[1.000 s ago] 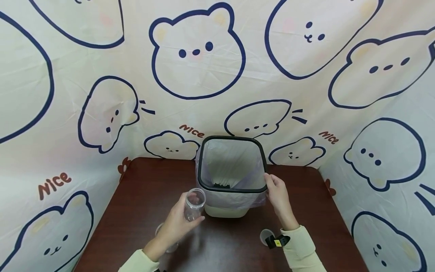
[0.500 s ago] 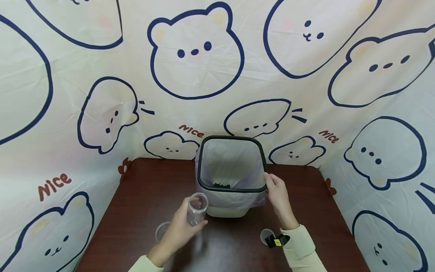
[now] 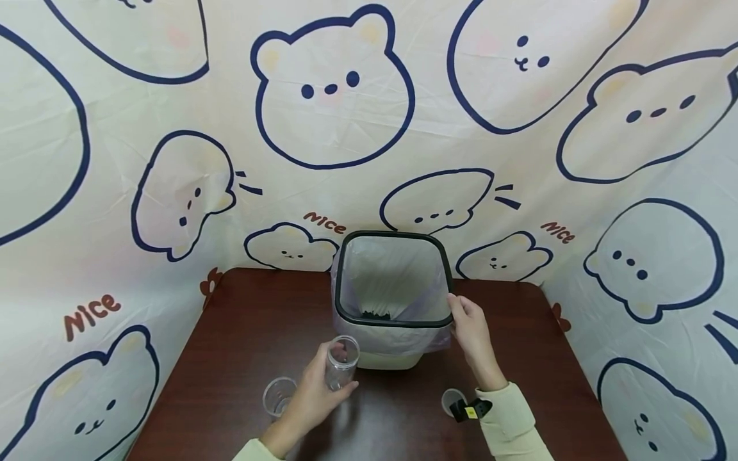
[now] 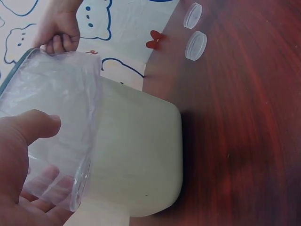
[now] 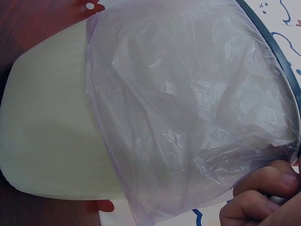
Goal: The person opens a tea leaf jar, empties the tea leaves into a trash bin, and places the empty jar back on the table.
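Note:
My left hand (image 3: 316, 398) holds a clear plastic jar (image 3: 341, 366) with its round rim tilted up, just in front of the bin's near left corner. In the left wrist view, the thumb (image 4: 41, 126) and fingers curl round that jar. A pale trash bin (image 3: 389, 360) with a dark rim (image 3: 398, 323) and a translucent purplish bag (image 5: 155, 99) stands at the middle back. My right hand (image 3: 471, 326) grips the rim's near right corner, seen also in the right wrist view as curled fingers (image 5: 265, 181). Something small and dark (image 3: 376, 315) lies inside the bag.
A second clear jar (image 3: 279, 397) stands on the brown table (image 3: 248, 320), left of my left hand. Two clear round lids lie near my right wrist, a nearer lid (image 4: 196, 45) and another lid (image 4: 192, 15). A printed cloth (image 3: 334, 128) hangs behind the table.
My left hand has carried the jar a little right and toward me. The second jar, partly hidden before by that arm, now shows more fully. My right hand and the bin have stayed put.

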`<state>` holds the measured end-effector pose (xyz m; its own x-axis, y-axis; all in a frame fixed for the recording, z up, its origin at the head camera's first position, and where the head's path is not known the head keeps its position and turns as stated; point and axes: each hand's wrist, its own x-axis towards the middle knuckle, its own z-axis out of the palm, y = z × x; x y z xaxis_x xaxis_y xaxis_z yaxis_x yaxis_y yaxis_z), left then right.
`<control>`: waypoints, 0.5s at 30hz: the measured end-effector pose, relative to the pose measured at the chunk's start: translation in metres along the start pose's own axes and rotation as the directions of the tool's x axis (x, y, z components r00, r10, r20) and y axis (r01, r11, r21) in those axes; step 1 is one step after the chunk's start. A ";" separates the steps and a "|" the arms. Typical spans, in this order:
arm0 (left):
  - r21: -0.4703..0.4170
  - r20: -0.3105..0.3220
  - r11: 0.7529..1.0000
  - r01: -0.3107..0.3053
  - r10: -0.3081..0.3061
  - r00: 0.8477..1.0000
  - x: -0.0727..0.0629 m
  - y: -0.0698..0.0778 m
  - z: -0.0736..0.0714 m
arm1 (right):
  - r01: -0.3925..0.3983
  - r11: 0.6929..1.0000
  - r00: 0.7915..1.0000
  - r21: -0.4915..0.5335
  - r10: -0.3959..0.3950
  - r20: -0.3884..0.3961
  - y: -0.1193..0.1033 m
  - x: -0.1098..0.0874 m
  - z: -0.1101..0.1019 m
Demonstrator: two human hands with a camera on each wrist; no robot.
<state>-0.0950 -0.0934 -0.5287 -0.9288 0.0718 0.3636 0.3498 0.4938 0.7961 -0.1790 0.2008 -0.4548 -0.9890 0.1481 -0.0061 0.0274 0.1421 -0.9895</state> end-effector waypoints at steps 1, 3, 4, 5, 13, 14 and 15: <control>0.001 0.000 1.000 0.002 -0.002 1.000 0.000 -0.001 0.001 | 0.001 1.000 1.000 0.002 -0.001 -0.001 0.000 0.000 0.000; 0.000 0.004 1.000 0.004 -0.004 1.000 -0.002 -0.003 0.003 | 0.005 1.000 1.000 0.006 -0.005 -0.003 0.000 0.000 0.000; 0.001 0.005 1.000 0.007 -0.007 1.000 -0.003 -0.004 0.004 | 0.006 1.000 1.000 0.007 -0.006 -0.003 0.000 0.000 0.000; 0.010 0.005 1.000 0.003 -0.003 1.000 -0.004 -0.005 0.006 | 0.007 1.000 1.000 0.008 -0.007 -0.002 0.000 0.000 0.000; 0.050 0.040 0.999 0.018 -0.020 0.999 -0.014 -0.013 0.019 | -0.016 1.000 1.000 0.006 0.016 -0.006 -0.001 0.000 -0.001; 0.043 0.038 0.999 0.021 -0.022 0.999 -0.015 -0.014 0.020 | -0.019 1.000 1.000 0.008 0.019 -0.008 -0.001 0.000 -0.001; 0.029 0.035 0.999 0.023 -0.024 0.999 -0.016 -0.015 0.022 | -0.022 1.000 1.000 0.008 0.022 -0.008 -0.001 0.000 -0.001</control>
<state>-0.0884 -0.0828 -0.5565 -0.9407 0.0903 0.3269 0.3244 0.5204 0.7899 -0.1794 0.2014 -0.4539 -0.9869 0.1592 -0.0264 0.0476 0.1312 -0.9902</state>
